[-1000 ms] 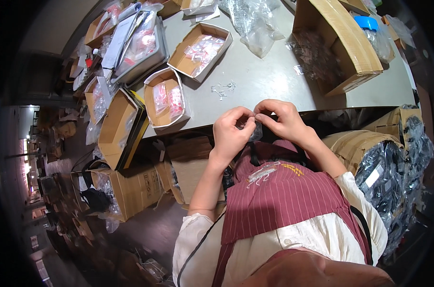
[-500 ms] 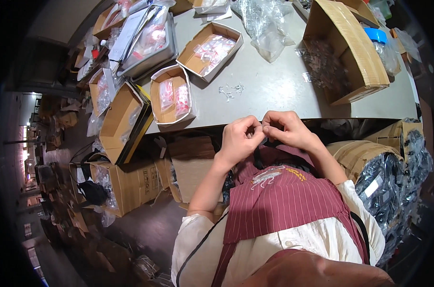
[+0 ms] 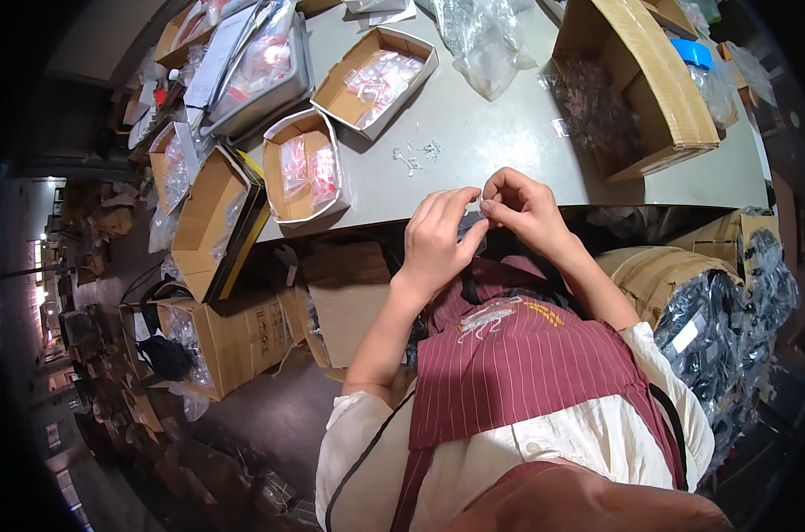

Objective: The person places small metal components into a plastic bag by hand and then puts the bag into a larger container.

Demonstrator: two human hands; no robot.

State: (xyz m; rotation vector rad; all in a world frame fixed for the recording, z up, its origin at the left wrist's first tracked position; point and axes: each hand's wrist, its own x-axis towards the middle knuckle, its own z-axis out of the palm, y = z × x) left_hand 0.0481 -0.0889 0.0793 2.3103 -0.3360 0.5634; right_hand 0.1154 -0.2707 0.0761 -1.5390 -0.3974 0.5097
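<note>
1. Head view, left hand (image 3: 438,238): just off the table's near edge, above the lap. Fingers bent, thumb and forefinger parted. Small piece of clear plastic (image 3: 468,223) lies in that gap; cannot tell whether the hand grips it.
2. Head view, right hand (image 3: 530,211): just beside the left, fingers curled, thumb and forefinger tips nearly meeting. Anything pinched there too small to make out.
3. Head view, table (image 3: 500,133): grey top. Small loose metallic-looking pieces (image 3: 417,154) scattered beyond the hands.
4. Head view, left part of table: small carton tray (image 3: 321,214) with clear, pink-red-marked packets; larger carton tray (image 3: 333,94) just behind, similar packets in it. Grey bin (image 3: 262,108) beside them, with papers and bagged goods.
5. Head view, far side: crumpled clear bag (image 3: 486,53) flat on the table.
6. Head view, right part: cardboard box (image 3: 658,75), small dark pieces inside; blue lid (image 3: 691,53) on a clear container beside it.
</note>
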